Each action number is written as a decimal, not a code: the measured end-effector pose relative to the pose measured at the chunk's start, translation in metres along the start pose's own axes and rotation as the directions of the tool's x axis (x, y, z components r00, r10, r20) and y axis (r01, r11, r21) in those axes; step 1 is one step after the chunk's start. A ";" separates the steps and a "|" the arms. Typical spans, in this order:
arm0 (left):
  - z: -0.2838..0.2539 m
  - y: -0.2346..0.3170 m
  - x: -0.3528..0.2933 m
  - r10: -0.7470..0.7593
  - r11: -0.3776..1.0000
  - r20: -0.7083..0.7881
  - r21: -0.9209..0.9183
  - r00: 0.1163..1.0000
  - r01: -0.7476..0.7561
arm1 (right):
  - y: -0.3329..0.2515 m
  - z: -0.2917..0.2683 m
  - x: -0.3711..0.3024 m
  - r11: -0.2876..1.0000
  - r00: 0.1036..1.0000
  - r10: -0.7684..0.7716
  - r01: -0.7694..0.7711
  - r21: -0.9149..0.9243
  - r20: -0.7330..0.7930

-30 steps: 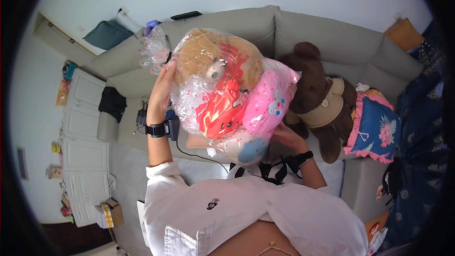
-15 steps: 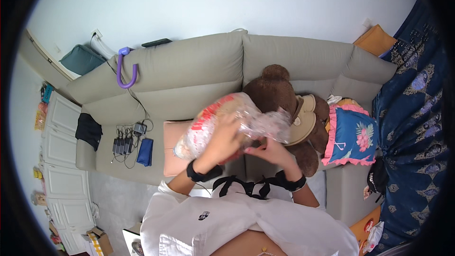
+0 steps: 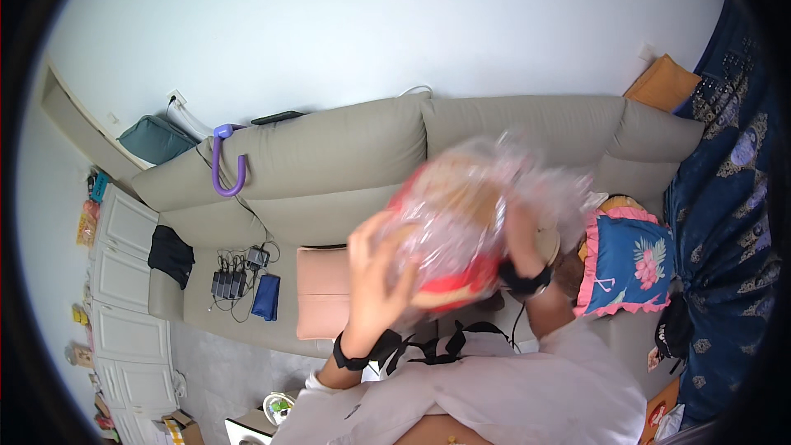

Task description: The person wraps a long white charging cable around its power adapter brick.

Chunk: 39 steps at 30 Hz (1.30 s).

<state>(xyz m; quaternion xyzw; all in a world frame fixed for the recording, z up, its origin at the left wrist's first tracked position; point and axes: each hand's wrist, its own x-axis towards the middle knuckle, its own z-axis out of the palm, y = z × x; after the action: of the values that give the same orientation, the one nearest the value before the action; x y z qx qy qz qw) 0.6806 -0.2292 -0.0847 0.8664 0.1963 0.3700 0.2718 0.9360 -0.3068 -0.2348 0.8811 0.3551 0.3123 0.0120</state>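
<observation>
A bulky clear plastic bag [image 3: 449, 222] with something red, white and beige inside is up in front of me, above the grey sofa [image 3: 346, 161]. My left hand [image 3: 375, 276] grips its left side, thumb and fingers spread around it. On the other side, my right hand [image 3: 521, 235] is at the crumpled, loose end of the plastic, and its fingers are hidden by the film and blurred. Behind the bag, most of a brown teddy bear [image 3: 568, 272] is covered from sight.
A pink cushion [image 3: 321, 292] lies on the seat, with a blue pouch [image 3: 265, 297] and black power adapters [image 3: 231, 280] farther left. A blue cushion with a pink ruffle [image 3: 630, 264] sits at right. A purple U-shaped device [image 3: 218, 173] hangs over the backrest.
The bag has been raised and turned, moving right, so its red part now faces down and left. My right hand has gone up to the loose plastic end; my left stays on the side.
</observation>
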 end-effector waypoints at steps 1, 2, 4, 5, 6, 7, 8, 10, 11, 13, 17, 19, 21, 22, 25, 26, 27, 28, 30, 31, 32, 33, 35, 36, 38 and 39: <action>-0.006 -0.008 -0.008 -0.116 0.993 -0.126 0.000 0.985 0.117 | 0.011 -0.031 0.053 0.887 0.984 0.176 -0.165 0.432 0.015; -0.009 -0.018 -0.016 -0.177 0.984 -0.161 0.006 0.971 0.180 | 0.026 -0.060 0.105 0.581 0.935 0.354 -0.246 0.776 0.031; -0.014 -0.032 -0.036 -0.271 0.960 -0.223 0.008 0.936 0.280 | 0.047 -0.105 0.182 0.145 0.799 0.590 0.034 0.989 -0.114; -0.012 -0.041 -0.053 -0.335 0.940 -0.258 -0.024 0.906 0.340 | 0.054 -0.122 0.217 0.072 0.746 0.642 0.174 0.982 -0.179; -0.012 -0.048 -0.070 -0.386 0.920 -0.252 -0.035 0.887 0.390 | 0.060 -0.134 0.251 0.065 0.703 0.666 0.279 0.958 -0.250; -0.011 -0.053 -0.086 -0.435 0.898 -0.248 -0.043 0.866 0.439 | 0.062 -0.140 0.279 0.123 0.651 0.660 0.398 0.909 -0.375; -0.009 -0.052 -0.101 -0.499 0.864 -0.242 -0.056 0.832 0.501 | 0.065 -0.138 0.304 0.186 0.586 0.637 0.513 0.838 -0.501; -0.004 -0.047 -0.122 -0.606 0.792 -0.192 -0.052 0.772 0.609 | 0.061 -0.099 0.353 0.062 0.664 0.629 0.475 0.878 -0.403; -0.004 -0.044 -0.132 -0.657 0.750 -0.155 -0.027 0.738 0.661 | 0.061 -0.084 0.367 -0.066 0.741 0.600 0.420 0.905 -0.301; 0.000 -0.050 -0.162 -0.669 0.740 -0.168 -0.054 0.724 0.671 | 0.041 -0.081 0.379 0.574 0.482 0.623 0.252 0.779 -0.616; 0.014 -0.037 -0.170 -0.771 0.629 -0.191 -0.080 0.608 0.773 | 0.014 0.034 0.400 0.779 0.894 0.332 -0.082 0.621 -0.299; 0.019 -0.025 -0.166 -0.771 0.627 -0.197 -0.072 0.605 0.776 | 0.006 0.104 0.386 0.747 0.977 0.095 0.055 0.662 -0.190; 0.023 -0.018 -0.169 -0.783 0.616 -0.161 -0.070 0.601 0.785 | -0.011 0.114 0.380 0.767 0.933 0.140 0.110 0.633 -0.332; 0.027 -0.018 -0.173 -0.787 0.610 -0.157 -0.061 0.596 0.790 | -0.014 0.114 0.385 0.762 0.935 0.134 0.115 0.638 -0.329; 0.039 -0.008 -0.167 -0.800 0.598 -0.112 -0.087 0.589 0.797 | 0.005 0.106 0.409 0.652 0.923 0.067 0.246 0.717 -0.378; 0.041 -0.009 -0.164 -0.800 0.599 -0.104 -0.086 0.590 0.796 | 0.016 0.099 0.422 0.596 0.964 0.036 0.192 0.779 -0.265; 0.044 -0.011 -0.162 -0.779 0.626 -0.092 -0.084 0.620 0.775 | 0.027 0.096 0.428 0.541 0.989 -0.001 0.125 0.832 -0.147; 0.048 -0.011 -0.161 -0.762 0.647 -0.078 -0.082 0.643 0.758 | 0.032 0.094 0.424 0.546 0.991 -0.004 0.117 0.829 -0.137; 0.056 -0.012 -0.156 -0.755 0.655 -0.062 -0.074 0.653 0.752 | 0.035 0.090 0.409 0.281 0.986 -0.125 0.140 0.949 -0.108; 0.059 -0.013 -0.152 -0.742 0.670 -0.048 -0.067 0.669 0.739 | 0.043 0.094 0.399 0.296 0.989 -0.120 0.115 0.948 -0.082; 0.060 -0.012 -0.152 -0.732 0.681 -0.011 -0.057 0.681 0.730 | 0.048 0.098 0.383 0.096 0.984 -0.080 0.166 0.981 -0.158; 0.060 -0.010 -0.147 -0.745 0.665 0.019 -0.052 0.667 0.745 | 0.053 0.103 0.368 -0.102 0.975 -0.020 0.217 0.971 -0.220; 0.061 -0.004 -0.141 -0.713 0.697 0.060 -0.040 0.698 0.716 | 0.054 0.110 0.309 -0.261 0.996 -0.056 0.053 0.964 -0.070; 0.061 0.000 -0.145 -0.709 0.698 0.112 -0.033 0.696 0.716 | 0.062 0.134 0.265 -0.101 0.990 -0.107 0.080 0.992 -0.090; 0.063 0.004 -0.132 -0.697 0.702 0.190 -0.018 0.691 0.712 | 0.056 0.176 0.175 0.085 0.950 -0.232 -0.196 0.977 0.211; 0.063 0.006 -0.129 -0.685 0.708 0.244 -0.001 0.687 0.706 | 0.056 0.186 0.130 0.241 0.865 -0.327 -0.314 0.918 0.381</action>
<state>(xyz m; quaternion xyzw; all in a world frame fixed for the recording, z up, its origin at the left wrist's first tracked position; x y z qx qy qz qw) 0.6449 -0.3242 -0.1869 0.7492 0.4601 0.1474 0.4530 1.1461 -0.2290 -0.3003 0.7422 0.4571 -0.2156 -0.4402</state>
